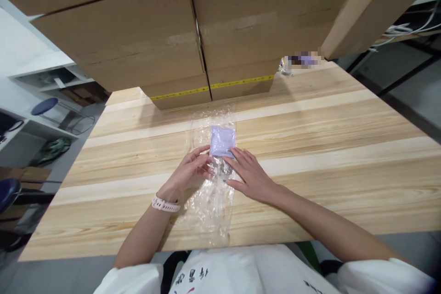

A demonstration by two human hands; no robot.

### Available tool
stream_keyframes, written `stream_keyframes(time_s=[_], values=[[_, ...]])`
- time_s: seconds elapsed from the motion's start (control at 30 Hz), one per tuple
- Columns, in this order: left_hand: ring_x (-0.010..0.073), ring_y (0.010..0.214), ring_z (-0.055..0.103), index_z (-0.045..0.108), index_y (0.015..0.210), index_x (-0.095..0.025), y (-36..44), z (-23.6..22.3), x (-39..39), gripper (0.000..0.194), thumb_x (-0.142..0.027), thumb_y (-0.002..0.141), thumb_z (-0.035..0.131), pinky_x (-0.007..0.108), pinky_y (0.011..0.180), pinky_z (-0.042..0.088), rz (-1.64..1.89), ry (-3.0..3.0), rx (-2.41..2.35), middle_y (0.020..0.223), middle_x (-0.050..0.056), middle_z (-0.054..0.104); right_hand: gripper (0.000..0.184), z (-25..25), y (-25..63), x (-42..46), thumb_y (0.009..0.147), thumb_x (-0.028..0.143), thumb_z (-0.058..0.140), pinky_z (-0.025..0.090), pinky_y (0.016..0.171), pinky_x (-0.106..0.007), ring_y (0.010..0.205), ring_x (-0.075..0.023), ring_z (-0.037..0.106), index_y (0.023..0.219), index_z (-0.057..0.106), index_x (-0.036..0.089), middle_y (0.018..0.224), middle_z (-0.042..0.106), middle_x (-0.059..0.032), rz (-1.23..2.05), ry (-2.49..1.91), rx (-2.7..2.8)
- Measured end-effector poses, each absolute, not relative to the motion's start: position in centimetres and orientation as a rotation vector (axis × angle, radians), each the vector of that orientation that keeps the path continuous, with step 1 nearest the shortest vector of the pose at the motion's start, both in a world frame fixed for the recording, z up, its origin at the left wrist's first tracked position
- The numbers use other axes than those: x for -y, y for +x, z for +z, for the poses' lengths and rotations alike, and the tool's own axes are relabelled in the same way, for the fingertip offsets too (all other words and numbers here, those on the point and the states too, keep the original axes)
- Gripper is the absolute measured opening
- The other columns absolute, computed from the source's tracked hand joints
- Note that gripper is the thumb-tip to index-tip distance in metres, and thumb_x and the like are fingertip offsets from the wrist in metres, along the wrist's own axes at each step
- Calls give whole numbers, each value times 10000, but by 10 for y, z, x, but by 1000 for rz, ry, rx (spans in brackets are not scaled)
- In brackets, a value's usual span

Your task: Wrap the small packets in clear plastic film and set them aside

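A flat, square purple packet [222, 140] lies near the middle of the wooden table. Beneath and around it spreads clear plastic wrap [210, 211], crinkled and reaching toward the table's front edge. My left hand [195, 165] is at the packet's left side, fingers apart and slightly curled, index fingertip by its lower left corner. Stretched out flat, the fingers of my right hand [250, 172] rest on the packet's lower right corner and on the wrap below it. Something small and shiny shows through the plastic between my hands, too unclear to name.
Large cardboard boxes [138, 41] stand stacked along the table's far side, with a yellow tape strip [244, 82] near their base. A blurred purple item [306, 59] lies at the back right. A blue stool [44, 106] and shelves are on the left; white cables [401, 31] hang at right.
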State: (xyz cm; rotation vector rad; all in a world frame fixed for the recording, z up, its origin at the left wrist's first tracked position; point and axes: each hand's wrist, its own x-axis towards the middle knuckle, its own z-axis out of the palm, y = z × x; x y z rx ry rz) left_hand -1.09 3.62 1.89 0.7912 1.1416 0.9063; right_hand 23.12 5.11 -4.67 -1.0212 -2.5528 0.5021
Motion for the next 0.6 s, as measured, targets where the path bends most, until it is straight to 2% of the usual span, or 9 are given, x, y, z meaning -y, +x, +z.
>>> stream_keyframes(time_s=[0.13,0.23,0.33,0.4,0.5,0.6], values=[[175,773,712,522,1421,-204,3,26,-37,685,-385,830,817,320,726,575,925,834,-1031,1015,65,719,668,-45,234,-54,977,468,594,300,1213,-582,1529,-343,295,1557,371,223,1655,308,-183,544,-993,2493],[178,797,713,466,1469,-218,26,34,-39,735,-320,831,816,351,789,570,945,856,-985,995,40,676,621,-39,242,-54,1008,402,543,347,1188,-570,1504,-324,351,1570,346,227,1623,378,-174,622,-963,2420],[166,804,707,405,1516,-238,51,38,-43,776,-236,845,794,377,836,560,908,877,-926,1078,51,642,580,-31,254,-51,1022,334,501,382,1166,-563,1477,-308,398,1576,339,275,1576,464,-130,726,-953,2315],[166,825,700,381,1530,-238,69,35,-46,775,-206,861,770,396,867,550,860,861,-847,1129,74,636,554,-27,266,-49,1010,337,521,446,1111,-556,1409,-318,483,1548,396,301,1521,531,-115,768,-974,2221],[183,886,695,402,1507,-231,99,19,-50,738,-200,862,759,402,883,538,783,797,-710,1150,94,638,434,-30,293,-53,961,356,594,541,990,-516,1241,-320,618,1389,592,287,1385,642,-107,794,-1028,2085],[189,953,688,477,1450,-229,125,5,-49,678,-191,842,773,387,903,527,713,846,-648,1169,102,635,301,-39,331,-64,940,272,558,532,1017,-509,1202,-296,648,1191,722,254,1289,702,-88,717,-1212,1896]])
